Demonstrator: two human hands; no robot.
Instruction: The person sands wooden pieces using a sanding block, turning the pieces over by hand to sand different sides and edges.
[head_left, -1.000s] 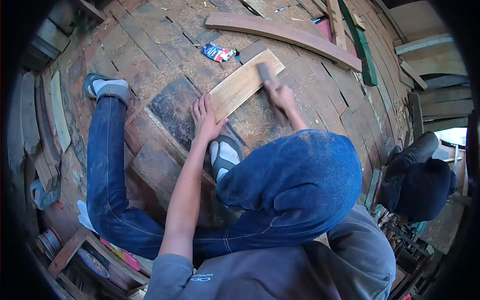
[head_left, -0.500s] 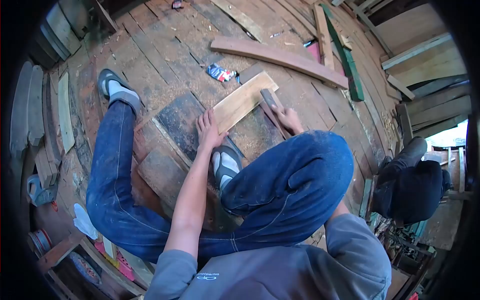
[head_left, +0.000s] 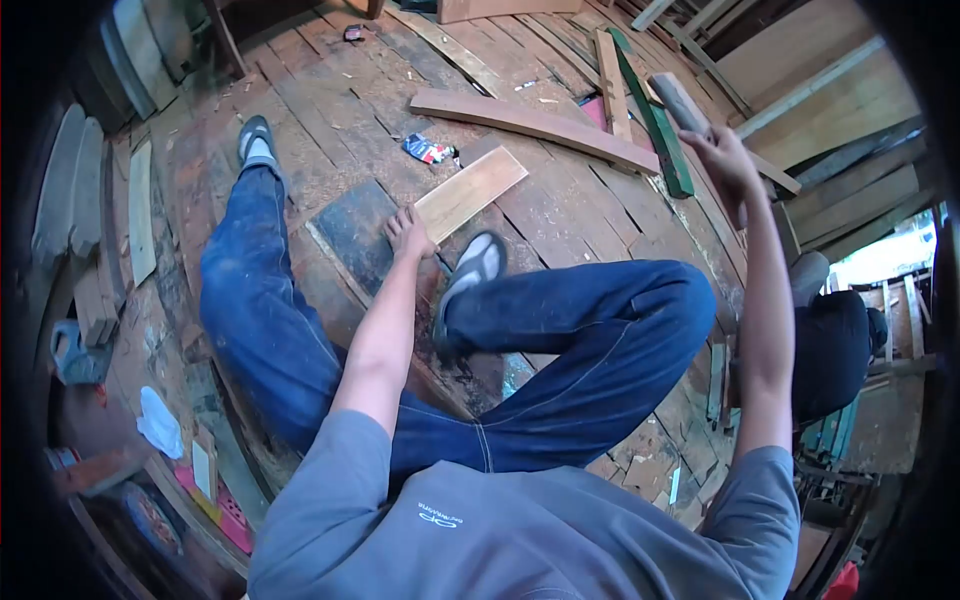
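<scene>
My left hand (head_left: 409, 234) is at the near left end of a pale wooden board (head_left: 470, 195), its fingers and thumb around that end. The board lies on the floor, partly beside a dark, worn panel (head_left: 355, 225). My right hand (head_left: 725, 160) is raised out to the right, well apart from the board. It is closed around a rough greyish-brown piece of wood (head_left: 677, 100), whose thick end points up and away. A brown length (head_left: 727, 195) also shows below that hand; whether it is the same piece I cannot tell. My bent right leg (head_left: 600, 320) is between the arms.
A long brown beam (head_left: 540, 128) crosses the floor beyond the board, near a green strip (head_left: 650, 115) and a crumpled packet (head_left: 430, 149). Stacked planks (head_left: 830, 130) line the right. Another person in dark clothes (head_left: 835, 340) is at the right edge.
My right hand has lifted the piece of wood from beside the board, up and to the right. My left hand stays at the board's end. The view has shifted slightly.
</scene>
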